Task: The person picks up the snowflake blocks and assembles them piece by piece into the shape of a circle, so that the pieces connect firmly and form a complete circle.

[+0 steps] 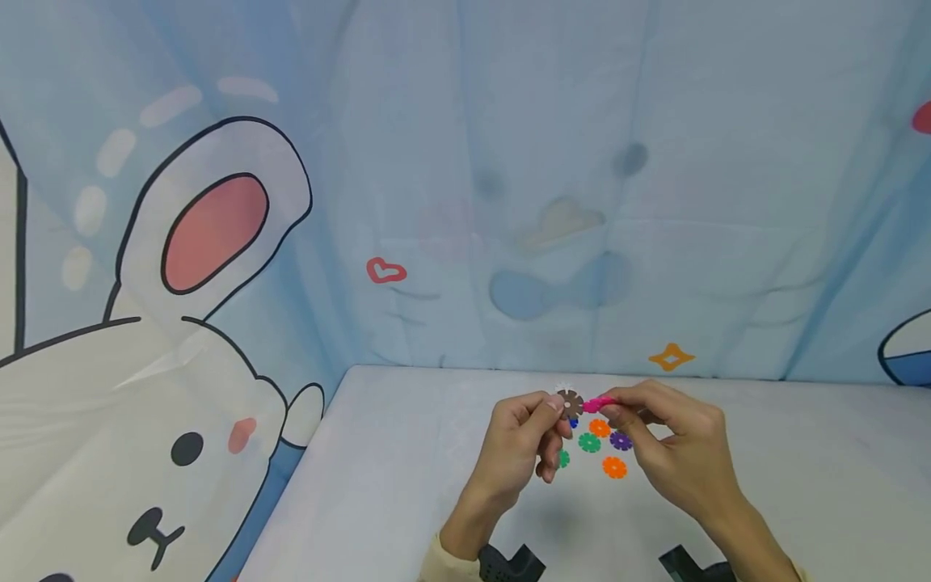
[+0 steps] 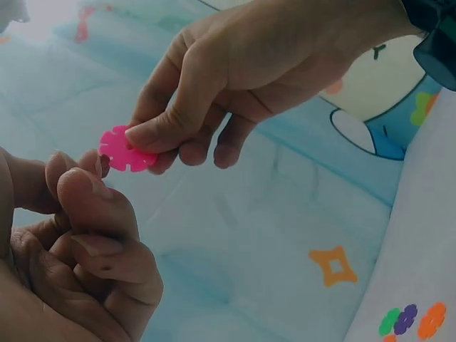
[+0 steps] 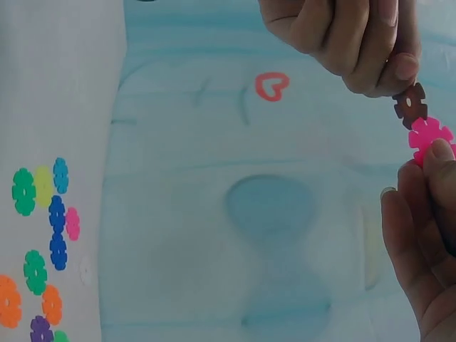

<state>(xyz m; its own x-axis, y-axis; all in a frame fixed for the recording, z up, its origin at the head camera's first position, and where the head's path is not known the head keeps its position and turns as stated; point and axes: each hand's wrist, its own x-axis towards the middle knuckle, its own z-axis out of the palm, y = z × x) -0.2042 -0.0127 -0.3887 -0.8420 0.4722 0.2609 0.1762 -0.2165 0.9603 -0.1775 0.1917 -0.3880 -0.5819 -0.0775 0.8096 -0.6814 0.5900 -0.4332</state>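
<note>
Above the table my left hand (image 1: 512,444) pinches a brown notched disc (image 1: 571,405) between thumb and fingers. A bright pink notched disc (image 1: 598,403) is pinched by my right hand (image 1: 684,449), thumb against the fingers. The two discs meet edge to edge, and in the right wrist view the pink disc (image 3: 429,137) overlaps the brown disc (image 3: 410,105) at its lower rim. From the left wrist, the pink disc (image 2: 122,149) shows nearly face-on, while the left fingers hide most of the brown one.
Below the hands, orange (image 1: 614,467), green (image 1: 589,442) and purple discs (image 1: 621,440) lie on the white table (image 1: 407,469). The right wrist view adds yellow (image 3: 44,187), light blue (image 3: 60,175) and dark blue discs (image 3: 58,251). A printed blue curtain (image 1: 436,162) hangs behind.
</note>
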